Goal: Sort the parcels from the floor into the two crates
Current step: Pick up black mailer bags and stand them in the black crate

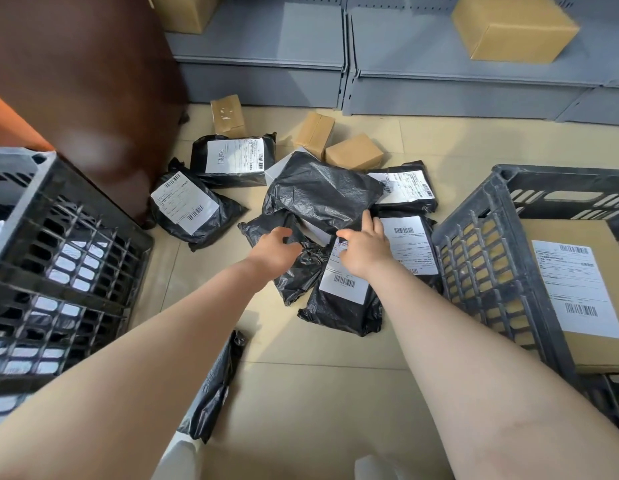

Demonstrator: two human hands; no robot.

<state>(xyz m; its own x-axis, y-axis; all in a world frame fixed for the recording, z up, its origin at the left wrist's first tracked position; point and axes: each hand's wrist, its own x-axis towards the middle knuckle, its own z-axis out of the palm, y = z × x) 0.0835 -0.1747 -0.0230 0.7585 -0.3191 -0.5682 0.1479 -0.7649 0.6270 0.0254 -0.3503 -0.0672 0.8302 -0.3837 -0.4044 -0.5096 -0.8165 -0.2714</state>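
Both hands (277, 247) (365, 249) reach into black parcels (322, 195) between two crates (488, 271)

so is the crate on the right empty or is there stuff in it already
Not empty. The right crate already holds a flat cardboard box lying label up, its white shipping label plainly visible.

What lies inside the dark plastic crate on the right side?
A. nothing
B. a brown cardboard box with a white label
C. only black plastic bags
B: in the right crate a brown cardboard box lies flat, white shipping label on top.
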